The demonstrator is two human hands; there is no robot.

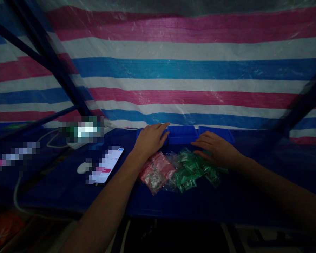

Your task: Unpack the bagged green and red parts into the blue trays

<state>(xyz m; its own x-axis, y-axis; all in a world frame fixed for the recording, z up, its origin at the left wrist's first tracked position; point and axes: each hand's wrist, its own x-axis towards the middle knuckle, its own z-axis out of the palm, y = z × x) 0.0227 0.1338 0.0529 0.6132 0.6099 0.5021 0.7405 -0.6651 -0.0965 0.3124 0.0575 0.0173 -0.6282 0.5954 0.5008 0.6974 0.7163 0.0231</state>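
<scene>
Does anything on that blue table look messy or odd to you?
Only untidiness: red plastic packets and green plastic packets lie heaped at mixed angles, unstacked, in front of the blue plastic bins. No spill or damage is evident.

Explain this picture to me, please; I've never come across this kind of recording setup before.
There is no robot here, just a person's two bare hands. The single picture comes from a camera worn on the person's head, looking forward and down. On the dark blue table lie a red packet and some green packets, with blue trays in a row behind them. A lit phone lies to the left. The left hand is over the left end of the trays; the right hand is by the green packets. I see nothing held in either. A striped sheet hangs behind.
</scene>
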